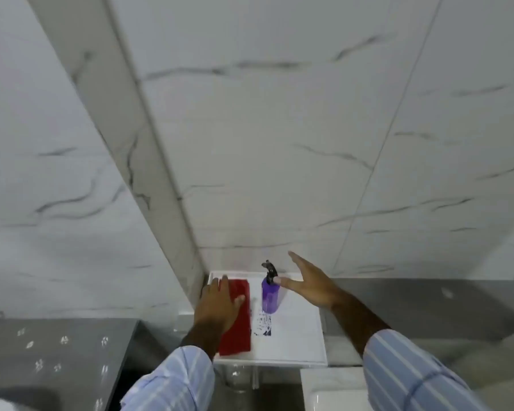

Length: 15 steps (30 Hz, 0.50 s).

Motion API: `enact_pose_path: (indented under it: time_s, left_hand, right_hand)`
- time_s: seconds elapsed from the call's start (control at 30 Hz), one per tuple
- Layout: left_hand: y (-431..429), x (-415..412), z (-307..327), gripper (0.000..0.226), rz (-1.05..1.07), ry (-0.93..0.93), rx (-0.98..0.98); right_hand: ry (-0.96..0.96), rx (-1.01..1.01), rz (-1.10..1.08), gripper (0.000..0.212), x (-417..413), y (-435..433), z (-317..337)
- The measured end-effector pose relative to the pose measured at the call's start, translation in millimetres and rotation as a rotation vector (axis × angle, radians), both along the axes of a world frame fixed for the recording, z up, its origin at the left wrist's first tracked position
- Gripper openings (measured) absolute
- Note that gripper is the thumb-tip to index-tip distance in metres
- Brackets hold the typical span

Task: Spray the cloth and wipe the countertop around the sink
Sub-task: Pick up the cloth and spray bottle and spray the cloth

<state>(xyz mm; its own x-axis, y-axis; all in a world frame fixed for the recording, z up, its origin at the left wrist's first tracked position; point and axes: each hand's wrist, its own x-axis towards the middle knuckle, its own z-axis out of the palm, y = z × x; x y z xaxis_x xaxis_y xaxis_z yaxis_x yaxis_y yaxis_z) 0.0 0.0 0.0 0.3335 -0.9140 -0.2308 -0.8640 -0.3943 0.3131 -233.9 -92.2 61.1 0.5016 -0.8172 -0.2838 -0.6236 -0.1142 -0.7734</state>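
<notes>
A white tray (294, 348) sits in the corner where two marble-patterned tiled walls (279, 143) meet, and everything else is placed relative to it. On the tray's left part lies a red cloth (238, 333), folded into a long strip that runs from the tray's far edge toward its near edge. The left hand (220, 304) lies palm-down on the far half of this cloth, fingers spread flat and pressing it onto the tray; it grips nothing. Just right of the cloth, near the tray's far edge, a purple spray bottle (270, 296) with a black trigger head stands upright on the tray. Some dark printed marks show on the tray's surface in front of the bottle. The right hand (309, 284) hovers over the tray's far right part, open, fingers extended and thumb stretched toward the neck of the bottle; the thumb tip is at the neck, though whether it touches cannot be told. Both forearms wear light blue striped sleeves (410, 372). To the left of the tray stretches a grey speckled countertop (57, 351), and more grey surface extends to the tray's right. Below the tray's near right corner, a white basin edge (330, 393) shows.
</notes>
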Motion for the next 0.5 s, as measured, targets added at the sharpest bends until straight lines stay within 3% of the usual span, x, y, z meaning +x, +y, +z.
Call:
enact_pose_path:
  time_s: [0.1, 0.2, 0.3, 0.5]
  left_hand:
    - [-2.4, -8.9, -46.4, 0.097, 0.025, -0.025, 0.148]
    - [-10.7, -17.4, -82.2, 0.101, 0.060, -0.047, 0.224]
    - [-18.8, -25.0, -99.2, 0.090, 0.091, -0.125, 0.225]
    - [-26.3, -25.1, -109.1, 0.062, 0.191, -0.032, 0.125]
  right_hand:
    - [-0.072, 0.088, -0.048, 0.107, 13.3, 3.7, -45.1]
    - [-0.148, 0.060, -0.146, 0.098, 31.0, 5.8, -89.4]
    - [-0.235, 0.069, -0.178, 0.071, 47.5, 9.1, -109.7]
    - [-0.325, 0.034, -0.311, 0.051, 62.6, 8.5, -127.8]
